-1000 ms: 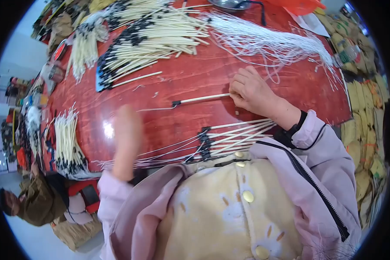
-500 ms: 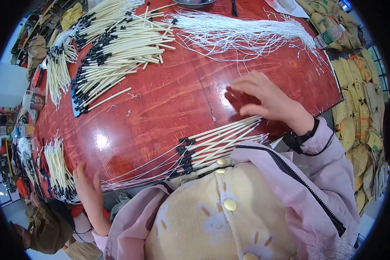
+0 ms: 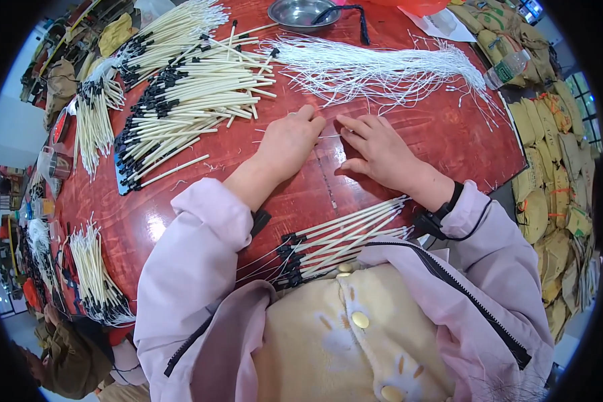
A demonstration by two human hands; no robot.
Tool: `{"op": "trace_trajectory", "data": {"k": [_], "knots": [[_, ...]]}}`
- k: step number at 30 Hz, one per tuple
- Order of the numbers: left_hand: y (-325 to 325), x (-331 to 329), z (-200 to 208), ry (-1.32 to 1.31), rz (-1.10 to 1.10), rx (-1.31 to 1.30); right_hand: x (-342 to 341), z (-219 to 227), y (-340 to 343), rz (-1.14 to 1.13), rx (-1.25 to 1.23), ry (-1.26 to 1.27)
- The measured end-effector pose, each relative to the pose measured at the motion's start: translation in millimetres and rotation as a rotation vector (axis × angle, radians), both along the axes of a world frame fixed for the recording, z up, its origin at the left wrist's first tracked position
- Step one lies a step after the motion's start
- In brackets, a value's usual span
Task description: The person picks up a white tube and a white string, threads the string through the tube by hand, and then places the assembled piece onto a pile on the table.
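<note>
On a glossy red wooden surface (image 3: 462, 147), a person's bare left hand (image 3: 287, 144) and bare right hand (image 3: 382, 151) lie close together but apart. A short stretch of thin white cord (image 3: 329, 137) shows in the gap between them. The left fingers are bent, and whether they grip the cord cannot be told. The right fingers are open, apart from the thumb. Beyond the hands lies a loose bundle of white cords (image 3: 382, 63); to the left, a heap of cream-coloured sticks with black ends (image 3: 201, 87).
</note>
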State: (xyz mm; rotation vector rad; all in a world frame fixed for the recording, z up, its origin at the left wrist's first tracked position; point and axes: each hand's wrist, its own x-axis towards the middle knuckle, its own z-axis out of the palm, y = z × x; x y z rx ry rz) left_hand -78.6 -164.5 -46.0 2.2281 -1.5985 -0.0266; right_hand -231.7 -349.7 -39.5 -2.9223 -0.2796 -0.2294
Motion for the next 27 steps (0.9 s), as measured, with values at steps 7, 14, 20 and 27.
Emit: {"op": "trace_trajectory", "data": {"k": [7,14,20,27], "knots": [[-14,11,-14,-0.196,-0.090,-0.095,-6,-8,-7,0.073,0.047,-0.111],[12,1,28,0.062,0.035,-0.100,-12,2,-17,-0.098,0.118,-0.209],[85,-48,13,0.069,0.158,0.114,-27,-2,-4,0.013,0.106,-0.136],[117,-63,9,0.049,0.181,0.143,-24,-3,21,0.159,0.068,-0.027]]}}
